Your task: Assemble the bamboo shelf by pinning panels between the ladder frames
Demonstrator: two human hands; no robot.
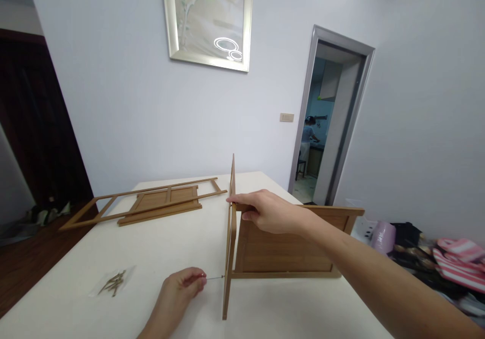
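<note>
My left hand (182,289) is closed in a pinch on a thin metal rod (214,278), which looks like a hex key. The rod's far end meets a small screw head low on an upright wooden frame (227,258). My right hand (267,210) is closed around the top corner of a wooden panel (284,250), where it joins the frame. Its index finger stretches over the frame's edge. The panel stands on its long side, to the right of the frame and at an angle to it. The right forearm hides part of the panel's upper edge.
On the white table (178,248), a clear bag of screws (112,282) lies at left. Behind it, a ladder-like wooden frame (108,210) overlaps another panel (151,200), sticking out past the table's left edge. A person (307,134) stands beyond the doorway. Clothes (454,263) are heaped at right.
</note>
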